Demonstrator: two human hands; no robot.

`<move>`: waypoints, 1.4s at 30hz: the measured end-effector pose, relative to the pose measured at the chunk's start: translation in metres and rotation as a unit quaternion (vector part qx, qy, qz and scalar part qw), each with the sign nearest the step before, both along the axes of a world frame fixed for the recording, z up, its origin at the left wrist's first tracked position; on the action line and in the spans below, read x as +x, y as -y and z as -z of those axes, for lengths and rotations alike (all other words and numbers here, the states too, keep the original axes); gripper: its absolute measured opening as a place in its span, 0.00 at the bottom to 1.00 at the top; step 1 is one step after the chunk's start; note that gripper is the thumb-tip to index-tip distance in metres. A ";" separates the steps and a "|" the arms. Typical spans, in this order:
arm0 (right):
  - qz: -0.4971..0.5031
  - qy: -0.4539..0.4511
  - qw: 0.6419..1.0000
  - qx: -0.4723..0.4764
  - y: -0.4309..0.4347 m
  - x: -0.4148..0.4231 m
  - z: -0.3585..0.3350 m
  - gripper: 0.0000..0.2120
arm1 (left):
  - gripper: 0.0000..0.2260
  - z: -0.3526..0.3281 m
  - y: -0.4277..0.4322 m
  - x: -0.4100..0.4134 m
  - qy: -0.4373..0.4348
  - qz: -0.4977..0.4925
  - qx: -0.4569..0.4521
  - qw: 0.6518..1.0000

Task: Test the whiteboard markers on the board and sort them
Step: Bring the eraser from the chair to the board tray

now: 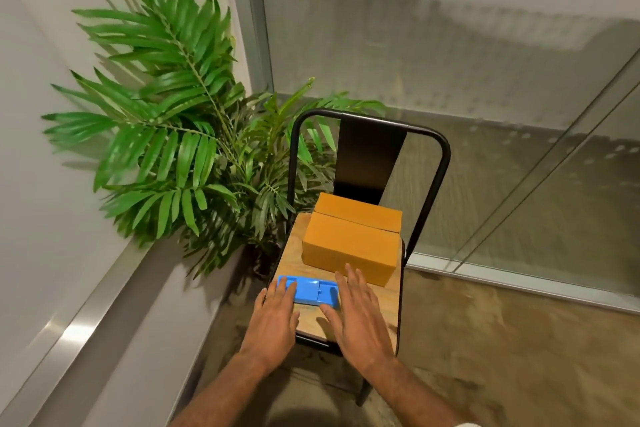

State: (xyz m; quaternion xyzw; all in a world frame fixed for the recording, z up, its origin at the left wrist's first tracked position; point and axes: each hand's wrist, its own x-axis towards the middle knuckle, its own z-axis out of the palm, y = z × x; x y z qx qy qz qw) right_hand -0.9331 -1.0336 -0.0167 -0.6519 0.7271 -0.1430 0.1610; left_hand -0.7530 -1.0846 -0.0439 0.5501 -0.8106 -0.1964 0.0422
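Hands are both flat and spread, fingers straight, gripping nothing: the left hand (277,317) lies over the left end of a blue plastic case (311,291), and the right hand (358,319) sits at its right end, fingertips up by a cardboard box (349,246). The case lies across the near part of a wooden chair seat (291,253), with the box just behind it. Off to the far left there's a leafy plant (166,121).

both hands flat, fingers straight: left hand (277,315), right hand (358,315).
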 end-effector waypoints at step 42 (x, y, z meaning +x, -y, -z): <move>-0.025 0.018 0.998 -0.047 0.006 0.046 -0.020 0.32 | 0.21 -0.021 -0.002 0.029 -0.161 0.005 -0.187 0.969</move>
